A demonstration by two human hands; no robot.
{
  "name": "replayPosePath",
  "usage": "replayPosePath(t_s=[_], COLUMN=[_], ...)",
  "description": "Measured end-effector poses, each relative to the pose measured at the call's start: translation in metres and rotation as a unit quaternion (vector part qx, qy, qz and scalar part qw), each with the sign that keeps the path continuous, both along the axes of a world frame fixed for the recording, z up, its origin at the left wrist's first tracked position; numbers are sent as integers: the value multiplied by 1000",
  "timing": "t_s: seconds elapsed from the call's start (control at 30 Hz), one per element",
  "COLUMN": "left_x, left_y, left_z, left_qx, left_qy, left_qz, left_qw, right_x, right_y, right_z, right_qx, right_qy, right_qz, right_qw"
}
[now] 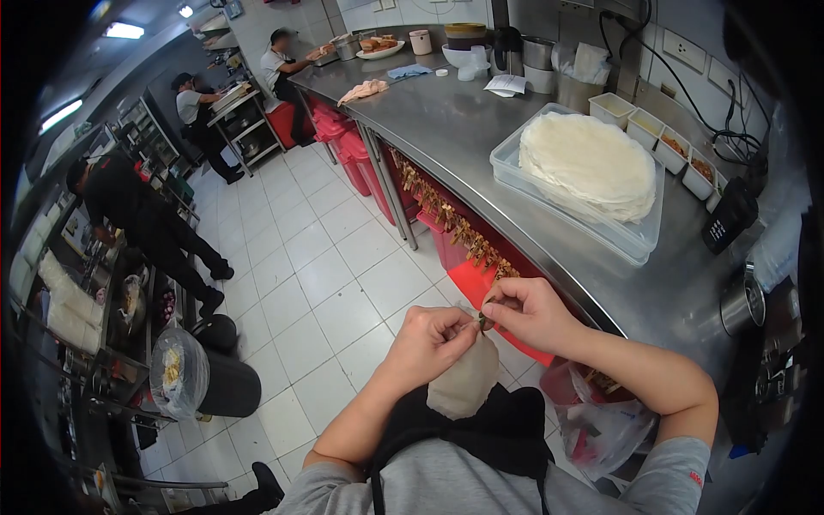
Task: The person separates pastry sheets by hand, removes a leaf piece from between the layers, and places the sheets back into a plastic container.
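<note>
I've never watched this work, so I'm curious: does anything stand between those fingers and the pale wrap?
Nothing visible does. The left hand and right hand meet at the top of the wrap, which hangs before the apron. A dark bit shows at the fingertips, too small to identify.

The single camera sits on my head and looks forward and down, over my grey shirt [463, 476]. My left hand [433, 343] and right hand [534, 316] are near to it, just below the middle. The lens is wide, with round, dark borders, and the steel counter [446, 105] goes from near right to far top.
</note>
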State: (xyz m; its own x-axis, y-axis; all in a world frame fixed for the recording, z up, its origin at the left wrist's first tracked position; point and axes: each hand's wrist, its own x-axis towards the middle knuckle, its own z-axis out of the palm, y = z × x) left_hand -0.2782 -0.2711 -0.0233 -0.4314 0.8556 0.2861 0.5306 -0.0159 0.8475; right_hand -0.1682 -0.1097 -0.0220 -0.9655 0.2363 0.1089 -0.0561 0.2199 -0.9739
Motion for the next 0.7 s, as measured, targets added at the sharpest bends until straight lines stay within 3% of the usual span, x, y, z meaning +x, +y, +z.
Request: replayPosePath(t_s=[0.07,0.27,0.37,0.57,0.7], left_x=[0,3,1,-9,-11], left_y=[-1,-1,-1,-3,-2], left_z=[2,-1,-5,-11,-16], left_qx=[-15,6,24,37,56], left_qy=[-7,20,29,29,-19], left_qz=[4,53,63,109,89], left_qw=[1000,998,997,993,994], right_x=[-1,3,3,2,0], right_y=[-2,-7,-7,-3,0], right_z=[-1,14,13,6,7], right_qx=[-32,235,252,-57,-138], right_qy=[20,127,141,51,6], right_qz=[-6,33,40,37,19], right_qw=[999,963,957,996,990])
